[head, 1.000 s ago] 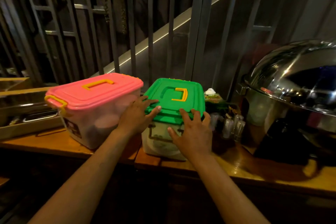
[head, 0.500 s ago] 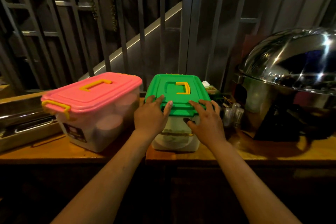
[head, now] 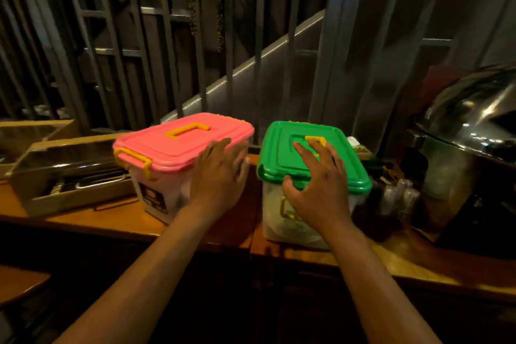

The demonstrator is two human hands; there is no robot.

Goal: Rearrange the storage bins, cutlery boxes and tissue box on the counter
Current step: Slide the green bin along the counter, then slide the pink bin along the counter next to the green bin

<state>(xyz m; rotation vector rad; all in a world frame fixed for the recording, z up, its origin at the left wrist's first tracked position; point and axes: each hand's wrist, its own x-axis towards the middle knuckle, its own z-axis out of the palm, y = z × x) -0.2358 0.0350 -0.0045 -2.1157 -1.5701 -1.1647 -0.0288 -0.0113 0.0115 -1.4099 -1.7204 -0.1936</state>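
Green-lidded bin [head: 312, 159] and pink-lidded bin [head: 181, 148] near the table's [head: 83, 220] front edge; spread fingers of right hand [head: 318, 190] and left hand [head: 220, 176] rest on stiff, probably slick plastic, best gripped beneath lid rims.

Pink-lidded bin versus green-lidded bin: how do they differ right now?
The pink-lidded bin looks wider than the green-lidded bin and stands to its left. The pink one sits angled to the counter edge; the green one sits squarer. The left hand lies against the pink bin's near right side, while the right hand is spread over the green lid's front edge. Both have clear bodies and yellow lid handles, and both are closed.
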